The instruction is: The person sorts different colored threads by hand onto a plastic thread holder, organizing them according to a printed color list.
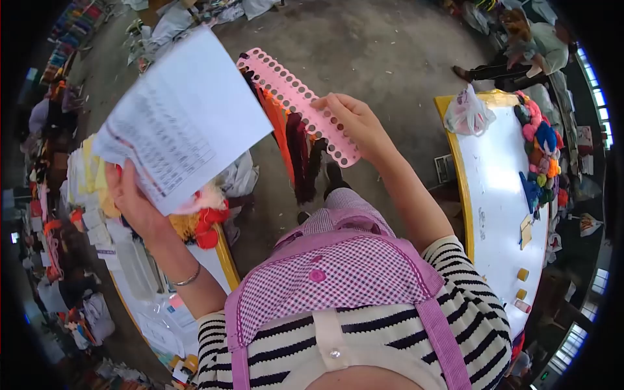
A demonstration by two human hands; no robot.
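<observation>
My left hand grips the lower left edge of a printed white paper sheet, tilted up at the left. In my right hand is a pink card with rows of round holes along both long edges. The fingers are closed on its lower right part. Orange yarn and dark maroon yarn hang from the card. The sheet's right corner is near the yarn.
On the left table lie red yarn, papers and bags. The right table bears a plastic bag and colorful yarn balls. A person sits at the upper right.
</observation>
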